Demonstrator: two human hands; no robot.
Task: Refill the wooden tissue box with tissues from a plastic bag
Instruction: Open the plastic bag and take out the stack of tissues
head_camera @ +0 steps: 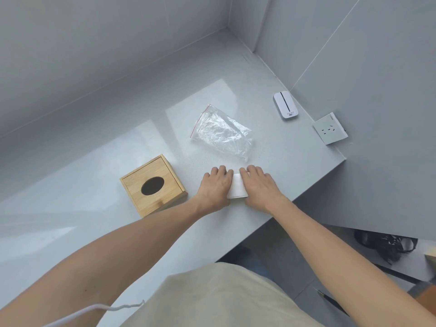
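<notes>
Beige garment point(212, 298): nearest of all, the person's own clothing at the bottom edge, with a thin white cord point(77, 313) trailing across the near left corner.
Left hand point(215, 187): palm down against the left side of the tissue stack, fingers stretched flat and together, gripping nothing; I judge it is squaring the stack.
Right hand point(258, 186): mirrors it on the right side, fingers flat over the top edge, pressing rather than clasping.
Tissue stack point(237, 188): white, folded, flat on the grey counter point(94, 197) between the two hands, close to the counter's near edge; likely being tidied so it fits the box.
Wooden tissue box point(153, 185): just left of the left hand, lid on, the dark oval slot facing up; it looks empty through the slot, so filling is not yet done.
Plastic bag point(221, 133): farther back, crumpled and slack, red zip strip at its far left end; seemingly emptied and pushed clear.
White device point(285, 105): far right by the wall; small print on its near end is too small to read.
Wall socket point(330, 128): on the right wall, unmarked.
Writing: none legible anywhere.
</notes>
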